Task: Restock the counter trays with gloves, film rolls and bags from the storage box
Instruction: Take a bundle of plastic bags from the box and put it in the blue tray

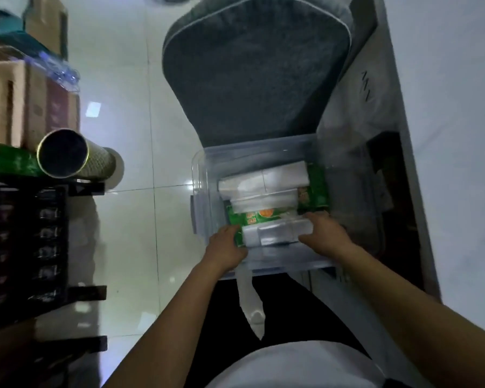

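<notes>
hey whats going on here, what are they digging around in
A person is bent over a clear plastic storage box that sits against a grey cushioned chair. Both hands are inside it: the left hand and the right hand are at either end of a whitish wrapped packet near the box's front. More white packets and green packages lie behind it. Nothing is out of the box yet.

1. A pale glossy tiled floor [140,113] carries the scene.
2. A clear plastic storage box [200,175] sits at the near edge of a grey cushion [252,79].
3. Cardboard boxes [14,88] stand at left.
</notes>
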